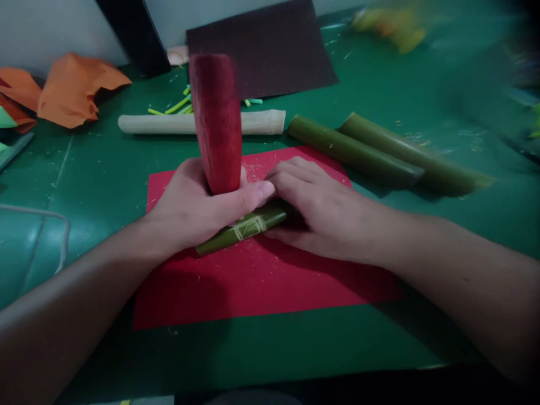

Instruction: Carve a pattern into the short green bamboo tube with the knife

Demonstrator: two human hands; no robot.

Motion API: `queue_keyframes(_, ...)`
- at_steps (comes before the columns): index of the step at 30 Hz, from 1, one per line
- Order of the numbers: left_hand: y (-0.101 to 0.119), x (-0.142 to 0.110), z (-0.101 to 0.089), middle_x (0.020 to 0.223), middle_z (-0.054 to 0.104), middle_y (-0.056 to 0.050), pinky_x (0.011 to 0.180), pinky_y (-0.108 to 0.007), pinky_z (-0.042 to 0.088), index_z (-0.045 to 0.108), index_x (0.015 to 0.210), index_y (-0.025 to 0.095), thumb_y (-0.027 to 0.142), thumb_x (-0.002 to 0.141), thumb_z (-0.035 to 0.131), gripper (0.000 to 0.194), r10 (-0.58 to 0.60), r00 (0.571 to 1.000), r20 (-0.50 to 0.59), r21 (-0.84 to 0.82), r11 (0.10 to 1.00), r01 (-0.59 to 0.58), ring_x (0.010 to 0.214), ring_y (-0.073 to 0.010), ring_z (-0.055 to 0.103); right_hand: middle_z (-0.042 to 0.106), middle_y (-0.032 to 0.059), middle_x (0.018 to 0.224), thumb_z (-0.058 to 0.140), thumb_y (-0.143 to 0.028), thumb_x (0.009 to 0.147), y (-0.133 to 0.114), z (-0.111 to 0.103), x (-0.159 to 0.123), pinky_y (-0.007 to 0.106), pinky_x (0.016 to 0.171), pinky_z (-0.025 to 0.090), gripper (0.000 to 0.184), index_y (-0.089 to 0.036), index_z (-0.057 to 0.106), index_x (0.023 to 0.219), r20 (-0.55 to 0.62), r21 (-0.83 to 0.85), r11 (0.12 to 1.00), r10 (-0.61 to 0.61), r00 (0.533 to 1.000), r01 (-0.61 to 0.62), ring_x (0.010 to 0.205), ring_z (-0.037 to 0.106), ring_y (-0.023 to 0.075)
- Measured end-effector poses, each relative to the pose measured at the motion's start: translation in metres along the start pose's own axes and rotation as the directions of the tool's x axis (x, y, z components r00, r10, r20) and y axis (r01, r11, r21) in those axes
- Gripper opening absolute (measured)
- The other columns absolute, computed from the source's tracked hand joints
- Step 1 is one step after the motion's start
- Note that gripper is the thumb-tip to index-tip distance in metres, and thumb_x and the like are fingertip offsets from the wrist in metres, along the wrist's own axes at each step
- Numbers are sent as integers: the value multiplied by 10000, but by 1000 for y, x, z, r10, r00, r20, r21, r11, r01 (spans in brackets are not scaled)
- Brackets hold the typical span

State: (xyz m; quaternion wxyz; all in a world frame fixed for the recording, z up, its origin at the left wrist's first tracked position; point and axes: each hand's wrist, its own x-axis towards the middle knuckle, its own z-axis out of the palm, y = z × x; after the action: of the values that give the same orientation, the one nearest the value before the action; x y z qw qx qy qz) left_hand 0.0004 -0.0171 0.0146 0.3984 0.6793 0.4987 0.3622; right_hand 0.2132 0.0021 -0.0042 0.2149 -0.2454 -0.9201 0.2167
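Slanting from near left to far right, a short green bamboo length with pale scratched lines (pixel 248 226) lies under both hands, its left end jutting out below the left hand (pixel 202 208). The right hand (pixel 320 205) is the nearer one to its far right end, with fingers curled round it. The left grip is closed about a thick, rounded red handle (pixel 217 124), upright across the bamboo's axis; its thumb reaches right to the other hand's fingers, and the handle's lower end is hidden.

Beneath is a flat red sheet (pixel 253 287) flecked with pale shavings, near the front edge of the green bench (pixel 295 346). Beyond the sheet's far right corner lie two green bamboo lengths (pixel 354 151), side by side; beyond its far edge, a pale, peeled bamboo stick (pixel 156 125). Toward the bench's back edge are crumpled orange paper (pixel 76 90), at left, and a dark brown sheet (pixel 278 50), below a pale wall (pixel 54 25).
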Motion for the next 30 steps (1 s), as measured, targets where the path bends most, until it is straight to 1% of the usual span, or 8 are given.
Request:
queue_keyframes(2, 1, 2, 0, 501, 561, 26, 356, -222, 321, 627, 557, 184, 459, 825, 786, 416, 23, 1000, 7, -101, 995, -22, 422, -60, 469, 668, 132, 1097, 629, -310, 925, 2, -1, 1, 448, 956, 444, 177, -182, 623, 1048, 8, -22, 999, -31, 999, 32, 1046, 567, 280)
queue_keyframes(6, 6, 3, 2, 490, 598, 10, 370, -243, 353, 667, 585, 179, 430, 835, 789, 375, 30, 997, -75, -240, 970, -47, 408, -72, 498, 657, 141, 1192, 591, -341, 968, 6, -2, 0, 491, 996, 443, 261, -169, 683, 1141, 18, -51, 997, -55, 998, 56, 1118, 571, 303)
queue_keyframes(10, 10, 1, 5, 514, 602, 21, 394, -248, 391, 673, 606, 201, 414, 788, 827, 320, -10, 1000, -27, -198, 980, 5, 441, -89, 514, 644, 159, 1201, 554, -348, 987, 5, -2, -1, 507, 986, 451, 293, -157, 679, 1171, 36, -18, 999, -49, 998, 50, 1119, 565, 309)
queue_keyframes(14, 8, -1, 8, 546, 608, 24, 428, -242, 437, 670, 631, 203, 394, 844, 772, 305, -13, 1000, 2, -197, 980, 13, 463, -87, 526, 644, 150, 1146, 537, -357, 1001, 0, -1, -1, 482, 960, 452, 288, -152, 688, 1136, 65, 25, 999, -37, 997, 35, 1067, 556, 286)
queue_keyframes(18, 7, -2, 10, 562, 631, 30, 418, -224, 417, 662, 631, 188, 395, 846, 771, 318, 15, 1000, 9, -177, 984, -13, 450, -72, 510, 632, 165, 1133, 520, -386, 1012, -1, -1, -1, 483, 976, 445, 334, -113, 688, 1108, 68, 46, 999, -32, 997, 28, 1074, 545, 289)
queue_keyframes(22, 8, -2, 11, 536, 626, 33, 399, -207, 401, 649, 599, 190, 348, 830, 782, 310, 43, 999, 8, -146, 988, -42, 442, -69, 509, 624, 161, 1158, 514, -386, 1012, -1, -1, -1, 483, 991, 448, 317, -135, 674, 1119, 89, 53, 999, -13, 996, 8, 1100, 546, 288)
queue_keyframes(25, 9, -3, 13, 538, 625, 45, 414, -198, 432, 646, 595, 199, 300, 806, 800, 280, 60, 998, 19, -168, 984, -56, 447, -68, 514, 624, 158, 1174, 506, -397, 1013, -1, -2, -1, 485, 978, 455, 306, -152, 654, 1122, 91, 60, 998, -11, 996, 6, 1093, 546, 284)
queue_keyframes(30, 13, -3, 14, 537, 621, 55, 535, -170, 521, 632, 574, 188, 215, 782, 820, 281, 101, 995, 18, -237, 967, -94, 519, -67, 586, 615, 151, 1125, 487, -398, 1024, -2, -3, 0, 470, 940, 455, 300, -145, 641, 1072, 97, 51, 999, -13, 995, 8, 1041, 537, 273)
